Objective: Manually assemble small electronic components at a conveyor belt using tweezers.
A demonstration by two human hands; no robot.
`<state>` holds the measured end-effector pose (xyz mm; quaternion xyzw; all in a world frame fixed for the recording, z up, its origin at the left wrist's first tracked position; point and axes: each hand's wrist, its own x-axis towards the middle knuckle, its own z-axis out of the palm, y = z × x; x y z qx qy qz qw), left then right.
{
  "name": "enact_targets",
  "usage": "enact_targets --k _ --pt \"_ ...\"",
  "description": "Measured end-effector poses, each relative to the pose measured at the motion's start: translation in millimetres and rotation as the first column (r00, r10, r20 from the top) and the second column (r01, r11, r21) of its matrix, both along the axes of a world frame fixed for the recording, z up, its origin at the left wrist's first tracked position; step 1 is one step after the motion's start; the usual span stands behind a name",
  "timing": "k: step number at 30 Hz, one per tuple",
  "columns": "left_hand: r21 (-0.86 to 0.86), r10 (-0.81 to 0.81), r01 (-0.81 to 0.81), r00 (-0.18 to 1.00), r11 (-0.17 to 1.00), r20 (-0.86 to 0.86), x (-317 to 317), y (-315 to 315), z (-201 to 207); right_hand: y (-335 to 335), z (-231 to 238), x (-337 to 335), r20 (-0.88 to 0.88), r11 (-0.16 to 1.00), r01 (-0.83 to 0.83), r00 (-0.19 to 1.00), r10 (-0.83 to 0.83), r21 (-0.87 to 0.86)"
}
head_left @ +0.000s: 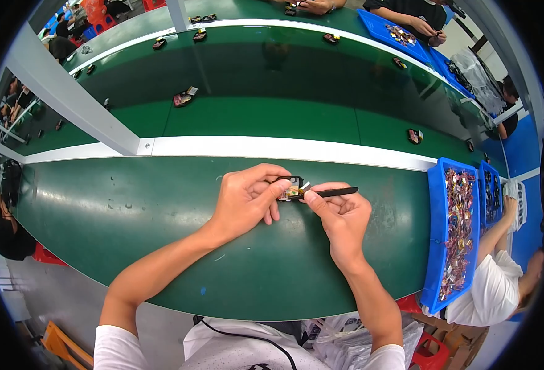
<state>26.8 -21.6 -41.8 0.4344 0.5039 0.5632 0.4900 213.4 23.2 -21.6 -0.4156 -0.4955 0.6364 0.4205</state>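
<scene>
My left hand (238, 200) pinches a small black device casing (292, 190) between thumb and fingers, above the green worktable. The casing is open, and pale and yellowish parts show inside it. In my right hand (346, 225) is a slim black stick-like tool (341, 192), whose blunt end juts out to the right past the fingers. Its working end lies at the casing's right side, where a small silvery piece shows. My right thumb and fingertips are right beside the casing and hide the exact contact.
Past a white rail (272, 148) runs a green conveyor belt (259, 117) carrying scattered black casings, one at its left (185, 97). A blue tray (435, 246) of small wired parts stands at the table's right edge. Co-workers sit to the right and across.
</scene>
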Motion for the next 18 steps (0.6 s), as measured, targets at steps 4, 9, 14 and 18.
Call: enact_targets --k 4,9,14,18 --pt "0.018 0.004 -0.005 1.0 1.0 0.002 2 0 0 0 -5 1 -0.024 0.999 -0.002 1.0 0.003 0.044" --pt "-0.044 -0.019 0.021 0.999 0.999 0.044 -3 1 2 1 -5 1 -0.038 0.995 -0.02 0.999 0.024 0.1" --pt "-0.079 -0.053 0.058 0.996 0.995 0.065 -8 3 4 2 -11 -2 -0.023 0.983 0.017 1.0 -0.013 0.182" --pt "-0.09 -0.12 0.124 0.991 0.988 0.051 -12 3 3 3 -10 0 -0.01 0.979 0.004 1.0 -0.003 0.205"
